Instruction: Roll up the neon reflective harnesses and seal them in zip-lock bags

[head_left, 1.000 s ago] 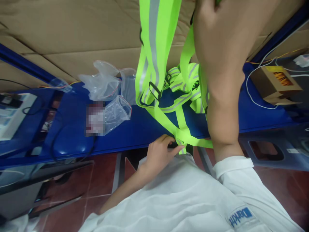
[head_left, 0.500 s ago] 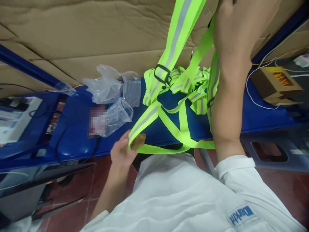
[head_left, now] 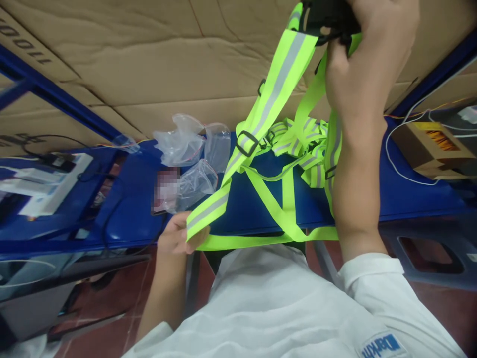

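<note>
A neon yellow reflective strap vest [head_left: 278, 87] with grey stripes and black buckles hangs stretched between my hands. My right hand [head_left: 367, 54] is raised at the top right, closed on the vest's upper end with a black part in it. My left hand [head_left: 175, 238] is low at the blue bench's front edge, pinching the bottom fold of a strap. More yellow straps [head_left: 298, 144] lie in a heap on the blue bench [head_left: 372, 194] behind the stretched vest.
Clear plastic bags [head_left: 194, 149] lie on the bench left of the straps. Brown cardboard [head_left: 149, 64] stands behind. A small cardboard box [head_left: 436, 149] with white cables sits at the right. A white device [head_left: 44, 184] with black cords is at the far left.
My left hand has moved left along the bench edge, pulling the strap's lower end out. The right hand has lifted the upper end higher, so the vest is drawn taut.
</note>
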